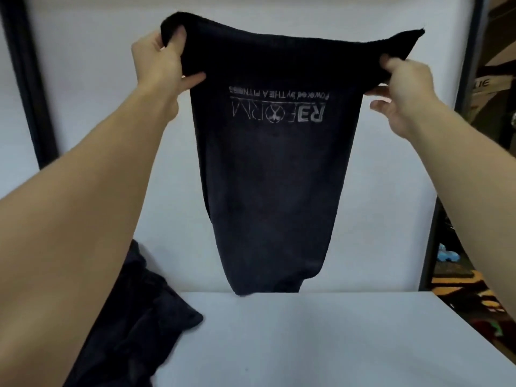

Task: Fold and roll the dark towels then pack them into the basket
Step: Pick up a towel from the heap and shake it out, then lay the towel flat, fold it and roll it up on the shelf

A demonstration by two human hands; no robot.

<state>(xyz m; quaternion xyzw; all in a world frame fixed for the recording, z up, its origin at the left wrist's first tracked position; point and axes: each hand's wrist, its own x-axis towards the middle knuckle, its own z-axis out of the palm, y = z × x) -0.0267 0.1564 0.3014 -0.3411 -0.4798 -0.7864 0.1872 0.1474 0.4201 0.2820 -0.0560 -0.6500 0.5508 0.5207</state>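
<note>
Two hands, left (159, 61) and right (405, 90), grip the hanging towel (270, 177), fingertips buried in its folds.

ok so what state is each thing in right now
dark fabric towel with grey printed logo, held up, hanging down, not rolled, logo upside down
left hand, grips the towel's top left corner
right hand, pinches the towel's top right edge
second dark fabric towel, crumpled on the white flat table
</note>
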